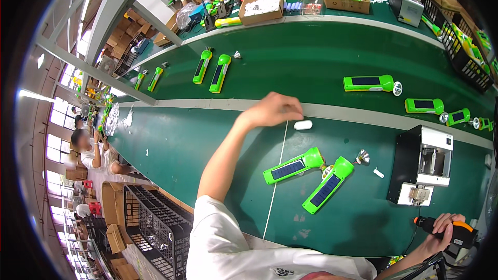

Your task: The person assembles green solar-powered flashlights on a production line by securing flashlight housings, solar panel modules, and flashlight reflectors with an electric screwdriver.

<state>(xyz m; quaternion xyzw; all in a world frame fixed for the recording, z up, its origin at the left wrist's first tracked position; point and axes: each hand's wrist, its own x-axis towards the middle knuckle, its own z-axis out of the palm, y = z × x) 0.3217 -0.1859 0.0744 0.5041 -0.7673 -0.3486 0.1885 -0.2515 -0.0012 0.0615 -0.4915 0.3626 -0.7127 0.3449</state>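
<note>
Head view, green workbench (176, 148), workshop windows (55, 139), right hand (444, 227) gripping screwdriver (427, 224), left hand (274, 109), grip unclear

Setting: large workshop hall. Green-topped bench (181, 137) in foreground; pale rail (358, 117) along its far edge, second green work surface (290, 57) beyond. Pale grey metal frame (106, 18) rises at upper left. Windows (56, 141) in a row down the left side, bright. Lit tube lamp (37, 95) overhead. Standing fan (106, 66), stacked cartons (123, 36), red stools (95, 208) further back.
</note>
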